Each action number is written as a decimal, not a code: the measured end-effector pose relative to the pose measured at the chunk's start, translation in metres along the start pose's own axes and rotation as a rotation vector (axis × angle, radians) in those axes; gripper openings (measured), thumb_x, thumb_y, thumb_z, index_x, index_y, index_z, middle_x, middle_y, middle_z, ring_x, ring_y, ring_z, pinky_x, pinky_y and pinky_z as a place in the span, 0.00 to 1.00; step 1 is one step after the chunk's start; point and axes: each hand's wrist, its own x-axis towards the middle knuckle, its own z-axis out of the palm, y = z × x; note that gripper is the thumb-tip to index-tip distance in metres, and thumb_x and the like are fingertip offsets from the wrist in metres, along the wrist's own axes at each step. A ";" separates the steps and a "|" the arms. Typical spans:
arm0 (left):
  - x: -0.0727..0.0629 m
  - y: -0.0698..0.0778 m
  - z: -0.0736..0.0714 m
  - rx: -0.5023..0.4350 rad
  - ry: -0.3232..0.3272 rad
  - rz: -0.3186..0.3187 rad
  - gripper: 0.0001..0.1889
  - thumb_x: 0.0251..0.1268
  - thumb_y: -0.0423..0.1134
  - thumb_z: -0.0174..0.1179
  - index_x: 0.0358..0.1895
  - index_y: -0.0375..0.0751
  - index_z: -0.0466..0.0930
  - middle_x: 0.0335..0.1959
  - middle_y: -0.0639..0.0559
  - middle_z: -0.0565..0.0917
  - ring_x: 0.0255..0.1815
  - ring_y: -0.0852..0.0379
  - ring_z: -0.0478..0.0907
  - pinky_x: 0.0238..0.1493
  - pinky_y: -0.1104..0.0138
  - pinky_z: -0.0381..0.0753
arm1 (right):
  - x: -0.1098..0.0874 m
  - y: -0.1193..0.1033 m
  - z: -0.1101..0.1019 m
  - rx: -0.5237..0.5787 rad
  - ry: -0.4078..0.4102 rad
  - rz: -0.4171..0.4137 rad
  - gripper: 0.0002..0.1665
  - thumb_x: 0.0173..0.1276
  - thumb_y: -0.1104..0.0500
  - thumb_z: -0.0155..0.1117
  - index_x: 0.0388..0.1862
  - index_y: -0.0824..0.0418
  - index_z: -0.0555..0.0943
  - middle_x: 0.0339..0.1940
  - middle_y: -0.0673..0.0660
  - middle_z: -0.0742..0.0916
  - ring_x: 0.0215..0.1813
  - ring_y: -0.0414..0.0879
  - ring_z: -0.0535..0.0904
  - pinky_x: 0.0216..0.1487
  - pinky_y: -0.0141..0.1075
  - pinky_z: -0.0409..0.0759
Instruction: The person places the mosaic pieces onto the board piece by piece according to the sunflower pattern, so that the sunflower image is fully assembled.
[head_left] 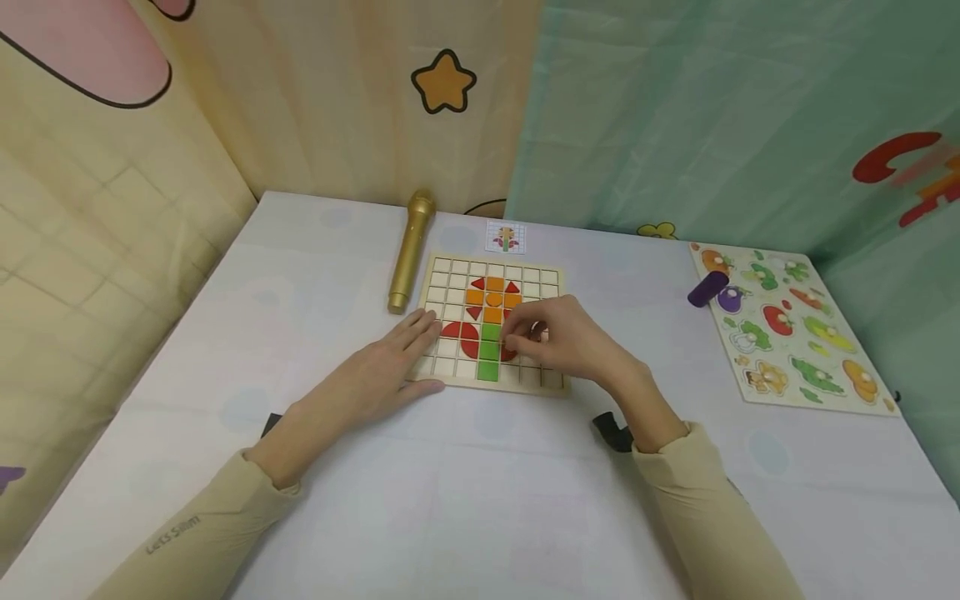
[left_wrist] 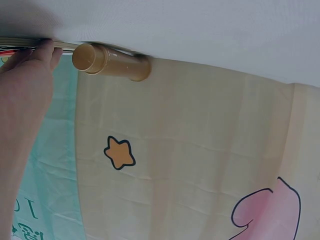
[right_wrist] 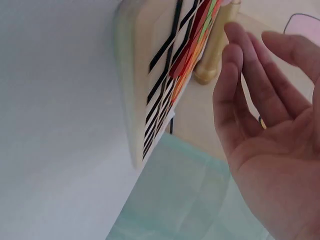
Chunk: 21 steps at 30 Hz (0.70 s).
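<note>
A light wooden grid board (head_left: 510,387) lies on the table, bearing green squares (head_left: 488,351), orange squares (head_left: 495,283), an orange round piece (head_left: 493,299), red triangles and larger red rounded pieces (head_left: 460,330). My left hand (head_left: 378,367) rests along the board's left edge, fingers extended and thumb at its front corner. Over the right half of the board hovers my right hand (head_left: 558,337), covering some red pieces. In the right wrist view its fingers (right_wrist: 232,75) are loosely bent, a gap showing between thumb and forefinger, with nothing visible in it.
Behind the board lies a small pattern card (head_left: 506,237). A gold microphone (head_left: 410,250) lies at its left. On the right are a vegetable puzzle board (head_left: 772,400) and a purple cylinder (head_left: 708,288) overlapping its edge. Curtains (head_left: 337,100) hang behind the table.
</note>
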 end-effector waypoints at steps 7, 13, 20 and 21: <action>0.000 -0.002 0.002 0.010 -0.002 -0.014 0.48 0.74 0.61 0.63 0.85 0.37 0.54 0.88 0.42 0.52 0.89 0.43 0.45 0.82 0.48 0.62 | -0.029 0.022 -0.015 -0.097 0.183 0.146 0.11 0.75 0.54 0.71 0.50 0.58 0.88 0.44 0.54 0.92 0.49 0.49 0.86 0.57 0.50 0.86; 0.001 -0.002 0.002 0.028 -0.002 -0.017 0.47 0.74 0.61 0.63 0.84 0.36 0.56 0.87 0.42 0.54 0.89 0.43 0.47 0.81 0.47 0.65 | -0.070 0.040 -0.026 -0.219 0.206 0.325 0.32 0.79 0.45 0.65 0.71 0.63 0.77 0.70 0.66 0.81 0.74 0.64 0.73 0.75 0.64 0.71; -0.003 -0.002 0.003 0.048 0.013 -0.008 0.47 0.73 0.61 0.64 0.83 0.34 0.57 0.86 0.40 0.56 0.88 0.42 0.49 0.81 0.48 0.65 | -0.102 0.056 -0.034 -0.252 0.199 0.373 0.43 0.81 0.40 0.59 0.82 0.65 0.64 0.83 0.71 0.65 0.83 0.70 0.58 0.78 0.71 0.59; -0.004 -0.002 0.002 0.051 0.014 -0.009 0.47 0.73 0.60 0.64 0.83 0.33 0.57 0.86 0.40 0.56 0.88 0.42 0.49 0.81 0.48 0.65 | -0.103 0.057 -0.036 -0.249 0.202 0.370 0.43 0.82 0.40 0.58 0.83 0.64 0.63 0.83 0.70 0.64 0.83 0.71 0.58 0.78 0.71 0.59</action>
